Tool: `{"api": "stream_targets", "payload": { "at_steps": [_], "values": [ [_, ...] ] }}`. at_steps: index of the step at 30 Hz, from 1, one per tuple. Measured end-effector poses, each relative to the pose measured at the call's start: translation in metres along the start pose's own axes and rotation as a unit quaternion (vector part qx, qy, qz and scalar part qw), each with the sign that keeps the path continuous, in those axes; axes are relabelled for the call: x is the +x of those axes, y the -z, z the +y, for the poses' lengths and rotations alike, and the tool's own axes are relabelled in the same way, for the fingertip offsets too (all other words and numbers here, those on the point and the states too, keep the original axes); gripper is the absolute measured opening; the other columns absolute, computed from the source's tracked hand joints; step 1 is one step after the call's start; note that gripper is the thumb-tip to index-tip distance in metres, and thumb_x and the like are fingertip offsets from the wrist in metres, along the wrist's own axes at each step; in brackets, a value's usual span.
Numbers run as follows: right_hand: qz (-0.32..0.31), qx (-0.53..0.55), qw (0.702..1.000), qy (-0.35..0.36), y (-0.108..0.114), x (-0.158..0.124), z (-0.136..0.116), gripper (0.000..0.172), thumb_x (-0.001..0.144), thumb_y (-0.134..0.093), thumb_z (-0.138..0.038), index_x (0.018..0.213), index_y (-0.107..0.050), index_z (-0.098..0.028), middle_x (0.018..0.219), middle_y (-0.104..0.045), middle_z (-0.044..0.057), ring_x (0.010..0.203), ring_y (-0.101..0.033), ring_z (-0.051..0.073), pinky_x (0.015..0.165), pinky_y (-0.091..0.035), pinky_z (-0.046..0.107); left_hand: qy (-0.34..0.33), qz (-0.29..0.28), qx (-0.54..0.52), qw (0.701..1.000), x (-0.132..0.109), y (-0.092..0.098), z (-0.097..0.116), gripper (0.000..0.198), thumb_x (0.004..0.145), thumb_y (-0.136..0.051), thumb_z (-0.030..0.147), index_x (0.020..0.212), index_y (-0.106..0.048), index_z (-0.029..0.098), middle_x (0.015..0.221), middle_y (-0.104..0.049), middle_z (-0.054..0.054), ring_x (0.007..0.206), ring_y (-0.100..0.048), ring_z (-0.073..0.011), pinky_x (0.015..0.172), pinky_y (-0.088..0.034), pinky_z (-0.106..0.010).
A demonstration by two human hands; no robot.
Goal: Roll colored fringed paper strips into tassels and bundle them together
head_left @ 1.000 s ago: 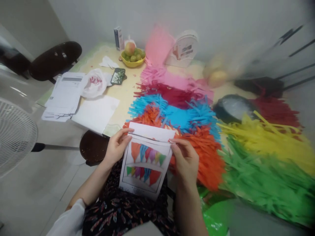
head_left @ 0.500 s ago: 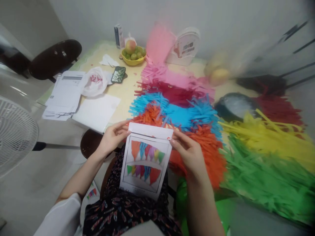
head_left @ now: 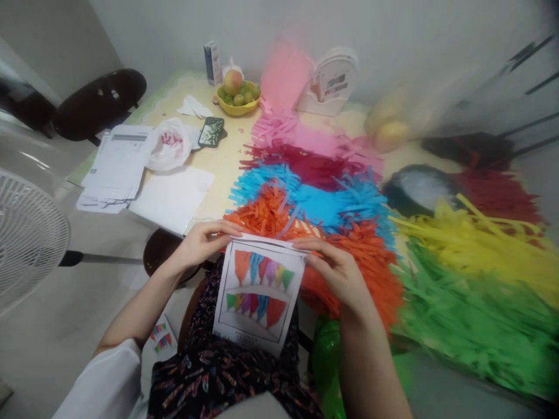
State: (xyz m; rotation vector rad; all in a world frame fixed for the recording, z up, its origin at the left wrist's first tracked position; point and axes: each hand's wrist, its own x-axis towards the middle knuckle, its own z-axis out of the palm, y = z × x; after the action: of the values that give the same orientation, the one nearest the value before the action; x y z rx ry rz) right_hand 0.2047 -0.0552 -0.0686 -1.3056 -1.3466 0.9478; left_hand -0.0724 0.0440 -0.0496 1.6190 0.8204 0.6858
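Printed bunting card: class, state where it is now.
Head view, low centre: the printed bunting card is over the person's lap, its top edge held by the left hand and right hand, just before the orange fringed paper.

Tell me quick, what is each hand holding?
Left hand: pinching the printed sheet at its top left corner.
Right hand: pinching the same sheet at its top right corner.

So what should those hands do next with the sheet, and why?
Probably press the top edge of the printed sheet flat: the left hand and right hand both pinch that edge, which looks folded over, close to the orange fringe.
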Motion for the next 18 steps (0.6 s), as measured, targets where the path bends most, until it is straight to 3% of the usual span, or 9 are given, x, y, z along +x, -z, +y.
{"api": "stream_targets", "payload": {
  "at_steps": [4,6,11,15,18],
  "values": [
    [0.024,-0.033,0.998,-0.037,-0.002,0.004,-0.008,0.021,0.083,-0.067,-0.041,0.077,-0.076,-0.022,0.080,-0.076,0.004,0.076,-0.069,0.021,0.067,-0.053,0.030,0.053,-0.007,-0.003,0.999,0.004,-0.005,0.005,0.025,0.081,-0.071,0.037,0.087,-0.074,0.013,0.092,-0.074,-0.011,0.079,-0.067,-0.0166,0.065,-0.051,-0.023],
    [0.016,-0.068,0.996,-0.049,-0.002,0.006,-0.012,0.020,0.082,-0.069,-0.040,0.083,-0.077,-0.022,0.083,-0.076,0.005,0.076,-0.069,0.021,0.065,-0.052,0.029,0.057,-0.007,0.016,0.998,0.008,-0.008,0.009,0.027,0.081,-0.070,0.039,0.086,-0.074,0.013,0.088,-0.074,-0.009,0.069,-0.063,-0.0133,0.057,-0.047,-0.021],
    [-0.033,-0.117,0.993,-0.007,0.005,0.010,-0.018,0.019,0.084,-0.069,-0.039,0.091,-0.080,-0.026,0.093,-0.077,0.005,0.084,-0.070,0.022,0.072,-0.054,0.032,0.029,-0.081,0.079,0.993,0.019,-0.004,0.021,0.030,0.084,-0.067,0.036,0.105,-0.077,0.017,0.098,-0.076,-0.009,0.075,-0.066,-0.0151,0.064,-0.050,-0.022],
    [-0.038,-0.115,0.993,-0.004,0.010,0.014,-0.023,0.020,0.084,-0.068,-0.041,0.090,-0.080,-0.026,0.090,-0.078,0.005,0.080,-0.070,0.022,0.073,-0.055,0.033,-0.006,-0.125,0.103,0.987,0.029,0.002,0.030,0.024,0.083,-0.067,0.031,0.100,-0.079,0.018,0.096,-0.077,-0.009,0.082,-0.069,-0.0183,0.069,-0.052,-0.024],
    [-0.038,-0.110,0.993,-0.017,0.013,0.016,-0.025,0.020,0.082,-0.069,-0.041,0.086,-0.081,-0.025,0.086,-0.078,0.005,0.076,-0.070,0.021,0.071,-0.055,0.032,0.008,-0.149,0.105,0.983,0.034,0.006,0.038,0.023,0.083,-0.068,0.030,0.098,-0.080,0.018,0.092,-0.078,-0.008,0.076,-0.069,-0.0168,0.065,-0.052,-0.022]
  ]
}}
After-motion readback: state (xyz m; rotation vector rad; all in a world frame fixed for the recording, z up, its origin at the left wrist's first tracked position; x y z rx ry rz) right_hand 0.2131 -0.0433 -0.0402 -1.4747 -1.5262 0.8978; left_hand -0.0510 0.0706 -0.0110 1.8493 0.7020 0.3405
